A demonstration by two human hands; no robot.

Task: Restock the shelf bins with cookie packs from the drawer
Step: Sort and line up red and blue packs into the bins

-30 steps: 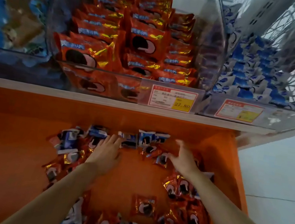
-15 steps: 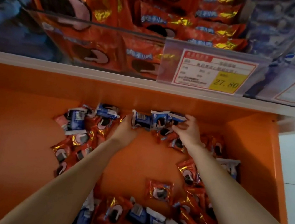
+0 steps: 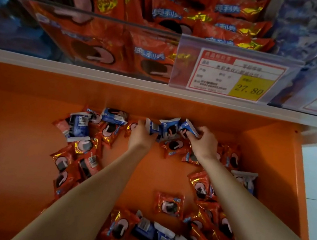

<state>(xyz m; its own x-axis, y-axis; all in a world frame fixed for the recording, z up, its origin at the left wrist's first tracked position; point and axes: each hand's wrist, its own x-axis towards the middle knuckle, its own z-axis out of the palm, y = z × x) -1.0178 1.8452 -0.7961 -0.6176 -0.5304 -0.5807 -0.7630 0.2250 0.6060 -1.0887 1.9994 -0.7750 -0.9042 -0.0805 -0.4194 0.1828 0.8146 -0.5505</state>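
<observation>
Reaching to the back of the orange drawer [image 3: 12,147], both hands grab blue cookie packs [image 3: 167,129]. The left hand [image 3: 142,136] curls round one pack. The right hand [image 3: 201,144] pinches another just beside it. Small red packs [image 3: 169,204] and more blue ones lie all around in the drawer. Above, the clear shelf bin [image 3: 87,12] holds big red bags, with a price tag [image 3: 233,78] on its front.

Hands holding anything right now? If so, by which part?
Both are. Left hand grips a blue cookie pack by its left edge; right hand pinches a second blue pack at its right end.
</observation>
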